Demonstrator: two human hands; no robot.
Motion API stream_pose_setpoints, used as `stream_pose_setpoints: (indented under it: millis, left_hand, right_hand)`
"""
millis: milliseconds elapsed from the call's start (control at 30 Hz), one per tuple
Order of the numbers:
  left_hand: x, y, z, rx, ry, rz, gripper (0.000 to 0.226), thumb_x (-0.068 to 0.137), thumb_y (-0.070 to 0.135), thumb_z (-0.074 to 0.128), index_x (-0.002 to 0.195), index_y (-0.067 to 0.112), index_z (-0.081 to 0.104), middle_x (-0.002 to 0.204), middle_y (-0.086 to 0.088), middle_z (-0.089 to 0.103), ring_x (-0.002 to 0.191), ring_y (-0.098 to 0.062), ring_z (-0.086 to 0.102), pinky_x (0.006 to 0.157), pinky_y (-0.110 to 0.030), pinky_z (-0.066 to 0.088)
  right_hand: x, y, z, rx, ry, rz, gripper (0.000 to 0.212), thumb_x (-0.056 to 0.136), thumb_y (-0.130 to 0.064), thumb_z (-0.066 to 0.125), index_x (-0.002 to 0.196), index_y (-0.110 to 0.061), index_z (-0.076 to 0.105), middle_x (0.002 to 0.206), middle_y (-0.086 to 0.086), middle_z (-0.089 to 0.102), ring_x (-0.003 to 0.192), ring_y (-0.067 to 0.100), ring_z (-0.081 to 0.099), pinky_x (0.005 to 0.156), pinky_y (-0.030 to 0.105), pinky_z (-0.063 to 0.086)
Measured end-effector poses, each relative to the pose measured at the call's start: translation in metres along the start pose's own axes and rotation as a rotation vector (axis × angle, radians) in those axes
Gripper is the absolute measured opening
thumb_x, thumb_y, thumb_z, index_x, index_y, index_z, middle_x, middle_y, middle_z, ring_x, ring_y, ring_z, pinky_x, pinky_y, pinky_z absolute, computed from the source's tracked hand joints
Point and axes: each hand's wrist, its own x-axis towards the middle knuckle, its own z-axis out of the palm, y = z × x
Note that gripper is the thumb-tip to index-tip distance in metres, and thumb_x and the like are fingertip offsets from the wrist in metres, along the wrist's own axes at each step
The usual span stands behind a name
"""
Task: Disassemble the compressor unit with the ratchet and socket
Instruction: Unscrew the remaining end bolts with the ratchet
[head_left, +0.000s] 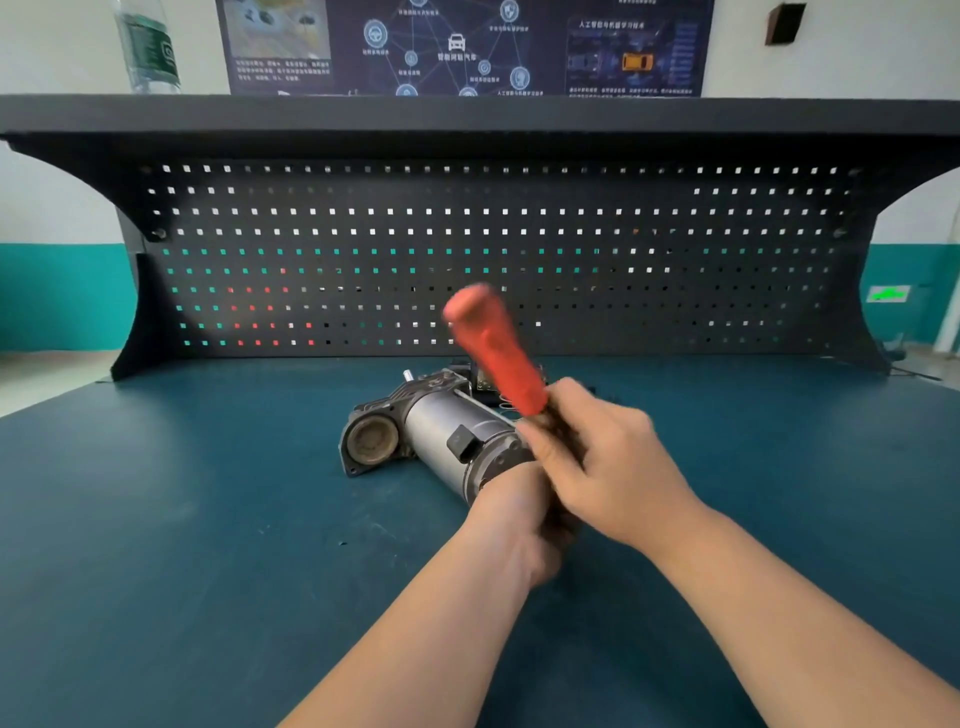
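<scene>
The compressor unit (436, 431), a grey metal cylinder with a dark cast housing and a round rusty port at its left, lies on the blue bench top (182, 519). My right hand (613, 462) grips the lower part of the ratchet with the red handle (493, 348), which points up and away and is blurred. My left hand (519, 525) wraps around the near end of the cylinder, just under the right hand. The ratchet head and the socket are hidden by my hands.
A black pegboard back panel (467, 249) with a shelf above it closes off the far side of the bench. A plastic water bottle (148, 47) stands on that shelf at the left. Small dark parts (485, 376) lie behind the compressor.
</scene>
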Motion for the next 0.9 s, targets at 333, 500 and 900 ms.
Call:
stream_pose_setpoints:
  millis: [333, 500, 900]
  left_hand:
    - [0.002, 0.004, 0.006, 0.021, 0.161, -0.099, 0.007, 0.09, 0.014, 0.06, 0.083, 0.015, 0.058, 0.06, 0.004, 0.049, 0.025, -0.004, 0.026, 0.03, -0.014, 0.021]
    - [-0.002, 0.005, 0.005, 0.066, 0.18, -0.087, 0.011, 0.085, 0.018, 0.068, 0.077, 0.018, 0.059, 0.053, 0.006, 0.062, 0.039, -0.004, 0.027, 0.032, -0.013, 0.024]
    - [0.004, 0.003, 0.005, -0.047, 0.13, -0.098, 0.007, 0.089, 0.008, 0.059, 0.086, 0.013, 0.059, 0.047, 0.005, 0.053, 0.028, -0.003, 0.025, 0.031, -0.013, 0.02]
  right_hand:
    - [0.0, 0.035, 0.009, 0.781, 0.673, 1.326, 0.022, 0.095, -0.016, 0.051, 0.073, -0.016, 0.049, 0.058, 0.002, 0.056, 0.047, 0.011, 0.049, 0.039, 0.018, 0.035]
    - [0.005, 0.026, 0.005, 0.453, 0.45, 0.879, 0.022, 0.095, -0.022, 0.052, 0.073, -0.02, 0.049, 0.052, -0.005, 0.057, 0.046, 0.006, 0.05, 0.048, 0.021, 0.04]
    - [0.002, 0.031, 0.006, 0.575, 0.574, 1.199, 0.025, 0.097, -0.021, 0.048, 0.073, -0.016, 0.047, 0.054, -0.001, 0.054, 0.042, 0.012, 0.047, 0.038, 0.02, 0.035]
